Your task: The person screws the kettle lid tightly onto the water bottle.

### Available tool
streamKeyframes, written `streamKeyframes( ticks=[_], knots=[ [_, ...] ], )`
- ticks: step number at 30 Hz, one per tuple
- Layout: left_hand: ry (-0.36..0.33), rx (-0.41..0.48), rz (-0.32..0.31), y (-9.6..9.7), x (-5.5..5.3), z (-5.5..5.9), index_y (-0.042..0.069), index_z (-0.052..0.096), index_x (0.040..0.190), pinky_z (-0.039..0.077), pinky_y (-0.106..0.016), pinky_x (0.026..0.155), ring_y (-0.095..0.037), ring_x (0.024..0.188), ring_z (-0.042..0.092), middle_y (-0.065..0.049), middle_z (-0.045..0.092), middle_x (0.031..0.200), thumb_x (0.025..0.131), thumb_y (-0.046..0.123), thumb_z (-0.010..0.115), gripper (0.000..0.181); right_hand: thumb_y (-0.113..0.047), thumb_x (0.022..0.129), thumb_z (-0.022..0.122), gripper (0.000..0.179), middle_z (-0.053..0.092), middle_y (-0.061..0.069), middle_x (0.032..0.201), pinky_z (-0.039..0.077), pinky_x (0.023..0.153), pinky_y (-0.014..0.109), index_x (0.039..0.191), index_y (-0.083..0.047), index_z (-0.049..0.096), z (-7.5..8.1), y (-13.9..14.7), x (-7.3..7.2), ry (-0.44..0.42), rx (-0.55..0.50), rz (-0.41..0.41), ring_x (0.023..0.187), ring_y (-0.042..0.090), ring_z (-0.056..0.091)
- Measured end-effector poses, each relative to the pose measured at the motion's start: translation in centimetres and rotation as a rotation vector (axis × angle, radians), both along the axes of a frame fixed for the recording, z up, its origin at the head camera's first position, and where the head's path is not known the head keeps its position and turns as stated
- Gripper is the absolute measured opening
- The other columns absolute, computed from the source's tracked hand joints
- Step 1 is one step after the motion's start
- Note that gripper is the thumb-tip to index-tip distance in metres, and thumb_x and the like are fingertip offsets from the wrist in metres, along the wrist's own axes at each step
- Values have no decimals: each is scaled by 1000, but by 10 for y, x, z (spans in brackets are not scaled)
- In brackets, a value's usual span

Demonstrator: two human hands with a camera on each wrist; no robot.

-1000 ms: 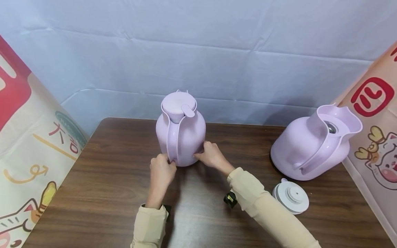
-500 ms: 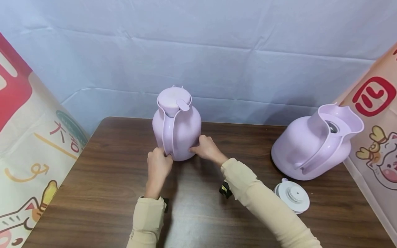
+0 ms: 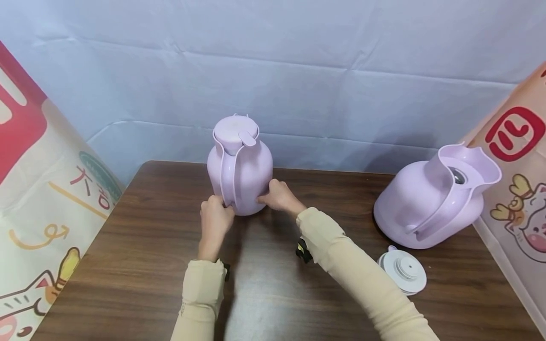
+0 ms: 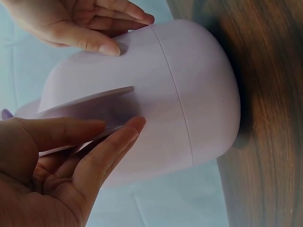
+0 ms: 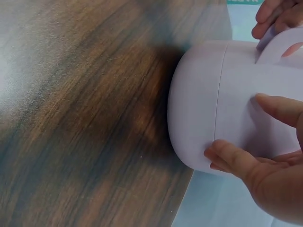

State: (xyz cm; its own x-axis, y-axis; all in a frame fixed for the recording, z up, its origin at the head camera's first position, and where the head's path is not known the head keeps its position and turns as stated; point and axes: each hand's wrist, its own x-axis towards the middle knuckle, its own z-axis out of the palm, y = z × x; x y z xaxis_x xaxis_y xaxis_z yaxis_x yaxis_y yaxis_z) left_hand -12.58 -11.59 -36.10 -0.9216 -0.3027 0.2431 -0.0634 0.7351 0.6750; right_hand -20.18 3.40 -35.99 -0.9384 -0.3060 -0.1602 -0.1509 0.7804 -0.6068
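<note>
A lilac thermos jug (image 3: 261, 166) stands upright near the table's far edge, its lid (image 3: 233, 129) seated in the top. My left hand (image 3: 215, 218) holds the lower end of its handle (image 3: 229, 177), thumb on one side and fingers on the other, as the left wrist view shows. Against the right side of the body rests my right hand (image 3: 280, 196). In the right wrist view its thumb and nearly straight fingers (image 5: 234, 158) are spread over the lower wall, close to the seam.
To the right stands a second lilac thermos jug (image 3: 409, 203) with its mouth uncovered. A white round lid (image 3: 405, 272) lies in front of it, underside up. The brown wooden table (image 3: 141, 265) ends at a pale cloth backdrop (image 3: 298, 94); printed cloths hang at both sides.
The lidded jug has shifted away from me and slightly left, with both hands moving along with it. The second jug and the loose lid have kept their places.
</note>
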Motion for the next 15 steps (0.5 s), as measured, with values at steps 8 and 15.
streamKeyframes(
  ticks=[8,15],
  knots=[
    [-16,13,20,-3,-6,2,8,38,44,42,-48,56,-36,53,48,-9,46,47,66,-3,54,30,-24,80,69,50,58,21,110,45,77,35,113,9,52,1,-4,-7,-51,-19,9,92,23,56],
    [-46,32,35,-4,-15,2,8,37,44,42,-48,56,-35,54,47,-11,49,50,67,-3,53,30,-23,82,68,46,59,20,107,44,78,34,112,9,53,6,-8,-14,-54,36,30,89,23,54]
  ],
)
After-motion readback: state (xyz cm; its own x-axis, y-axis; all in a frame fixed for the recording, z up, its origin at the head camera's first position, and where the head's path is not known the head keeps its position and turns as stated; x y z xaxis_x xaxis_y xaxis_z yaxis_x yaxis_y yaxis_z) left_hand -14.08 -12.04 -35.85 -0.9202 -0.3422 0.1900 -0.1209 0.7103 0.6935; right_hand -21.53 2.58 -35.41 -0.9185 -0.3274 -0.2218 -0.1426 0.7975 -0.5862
